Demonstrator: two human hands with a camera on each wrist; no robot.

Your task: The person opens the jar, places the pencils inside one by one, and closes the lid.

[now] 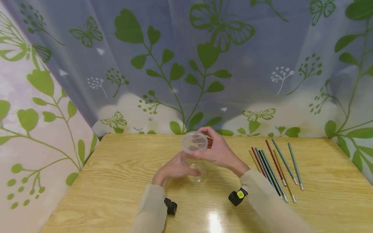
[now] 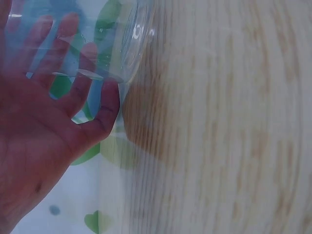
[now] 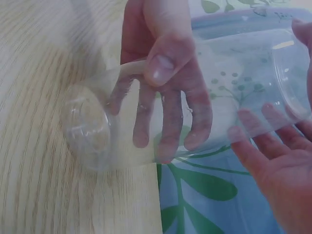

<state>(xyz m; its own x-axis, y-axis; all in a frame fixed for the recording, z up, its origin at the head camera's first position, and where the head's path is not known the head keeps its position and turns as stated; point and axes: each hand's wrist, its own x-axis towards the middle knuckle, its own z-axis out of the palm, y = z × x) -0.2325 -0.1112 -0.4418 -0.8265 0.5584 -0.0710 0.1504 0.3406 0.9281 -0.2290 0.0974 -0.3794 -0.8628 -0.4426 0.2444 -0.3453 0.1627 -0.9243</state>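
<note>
Over the middle of the table [image 1: 122,181], both hands hold a clear plastic jar [image 3: 222,92]. In the head view its round whitish rim [image 1: 183,145] is uppermost, and the rounded base lies lower down. My left hand [image 1: 175,166] grips the lower part of the jar, thumb on the near side and fingers behind, visible through the wall in the right wrist view. My right hand [image 1: 220,151] holds the rim end, thumb on the near edge and fingers round the far side. No contents show inside the jar.
Several pencils [image 1: 275,161] in red, teal, yellow and black lie loosely on the table at right, beside the right sleeve. A curtain [image 1: 163,81] with leaves and butterflies hangs behind the table's back edge. Each wrist wears a small black camera [image 1: 237,196].
</note>
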